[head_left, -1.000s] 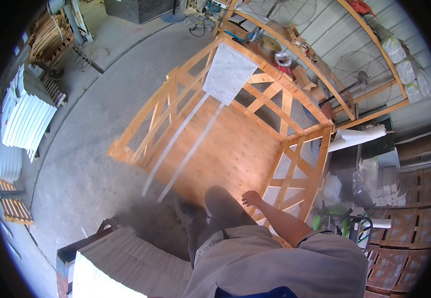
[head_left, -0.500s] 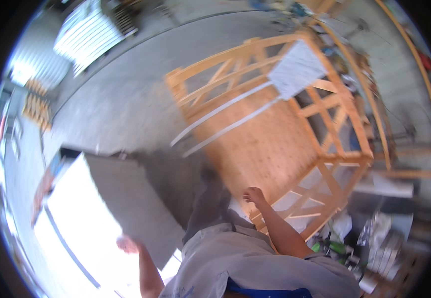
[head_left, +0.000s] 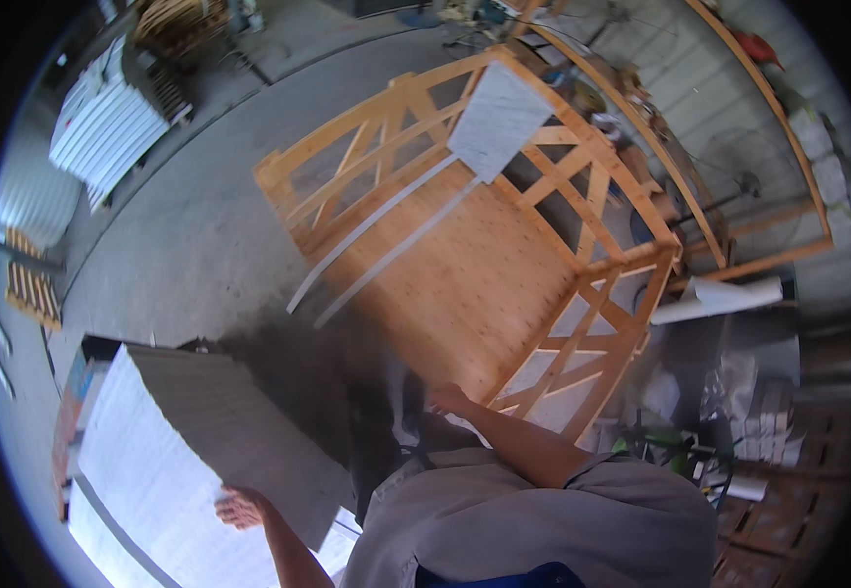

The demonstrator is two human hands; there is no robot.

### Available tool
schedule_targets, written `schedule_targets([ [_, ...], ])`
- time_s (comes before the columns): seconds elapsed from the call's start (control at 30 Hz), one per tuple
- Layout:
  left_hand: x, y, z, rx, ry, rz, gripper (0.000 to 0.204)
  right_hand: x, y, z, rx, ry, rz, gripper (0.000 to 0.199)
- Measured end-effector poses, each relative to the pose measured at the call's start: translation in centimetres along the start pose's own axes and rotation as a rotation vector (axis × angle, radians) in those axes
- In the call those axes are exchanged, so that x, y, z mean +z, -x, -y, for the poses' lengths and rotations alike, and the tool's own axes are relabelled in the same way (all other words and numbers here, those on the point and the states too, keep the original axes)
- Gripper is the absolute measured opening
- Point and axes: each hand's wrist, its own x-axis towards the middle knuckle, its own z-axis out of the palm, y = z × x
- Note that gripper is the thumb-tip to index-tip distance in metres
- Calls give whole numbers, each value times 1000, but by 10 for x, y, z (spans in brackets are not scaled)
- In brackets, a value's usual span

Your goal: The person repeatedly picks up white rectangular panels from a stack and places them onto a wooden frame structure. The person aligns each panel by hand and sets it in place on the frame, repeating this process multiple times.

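Observation:
My left hand (head_left: pixel 240 508) lies on the near edge of a tall block of pale, grey-veined slabs or sheets (head_left: pixel 151 480), fingers stretched over its bright top. A dark band (head_left: pixel 117 524) crosses that top. My right hand (head_left: pixel 448 399) hangs at the near corner of a large wooden crate (head_left: pixel 435 284), its fingers loosely apart and slightly blurred, with nothing visible in them. The crate has a plywood floor and slatted, cross-braced sides. A pale marbled panel (head_left: pixel 504 118) leans at its far side. Two long white strips (head_left: pixel 396 245) run from the panel across the crate.
White corrugated stacks (head_left: pixel 107 127) and a wooden pallet (head_left: pixel 31 284) stand at the far left. Wooden frames (head_left: pixel 631 108) and a floor fan (head_left: pixel 744 184) are on the right. A white roll (head_left: pixel 720 299) and bagged clutter (head_left: pixel 729 387) lie beside the crate's right side.
The view has turned, so the crate appears further left. My left hand has come down onto the slab block's edge. My right hand has dropped closer to my body.

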Motion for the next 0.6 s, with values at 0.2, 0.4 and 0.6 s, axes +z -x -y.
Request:
schedule_targets([
  [0.2, -10, -1, -6, -1, 110, 73, 82, 15, 5, 39, -90, -68, -64, 26],
  [0.4, -31, 7, -4, 49, 94, 82, 80, 16, -2, 5, -154, 183, -62, 31],
  [0.6, -13, 0, -3, 15, 100, 79, 79, -3, -12, -64, -336, 503, -38, 32],
])
